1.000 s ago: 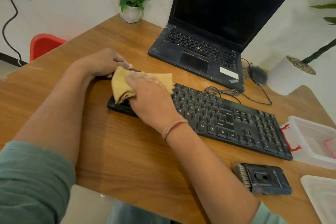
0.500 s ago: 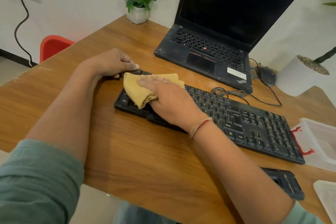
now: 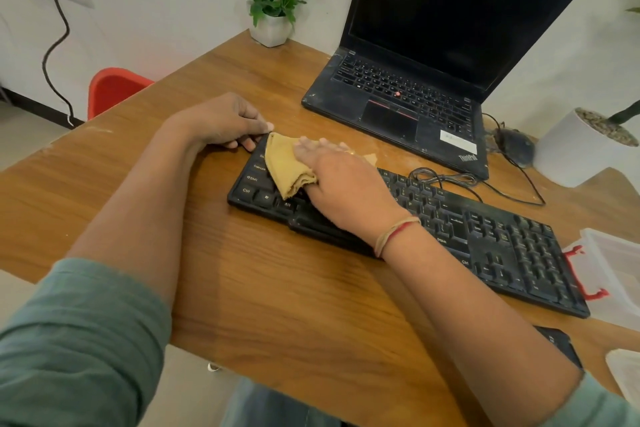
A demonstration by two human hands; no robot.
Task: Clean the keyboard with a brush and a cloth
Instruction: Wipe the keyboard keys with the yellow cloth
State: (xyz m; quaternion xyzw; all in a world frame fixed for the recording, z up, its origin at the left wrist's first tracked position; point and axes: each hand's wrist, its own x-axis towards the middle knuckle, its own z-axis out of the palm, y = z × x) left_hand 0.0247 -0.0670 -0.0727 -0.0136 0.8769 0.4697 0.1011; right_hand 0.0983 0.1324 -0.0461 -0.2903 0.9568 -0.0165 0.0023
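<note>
My right hand (image 3: 341, 184) lies with fingers straight, its grip apart, pressing the yellow cloth (image 3: 285, 166) onto the left end of the black keyboard (image 3: 502, 243); the cloth's fold hides my thumb. My left hand (image 3: 221, 121) has its grip clamped on the keyboard's far left corner. The keyboard lies slantwise on the wooden counter (image 3: 277, 288), nearer than the open laptop (image 3: 408, 104). The brush (image 3: 561, 345) shows beside my right forearm.
</note>
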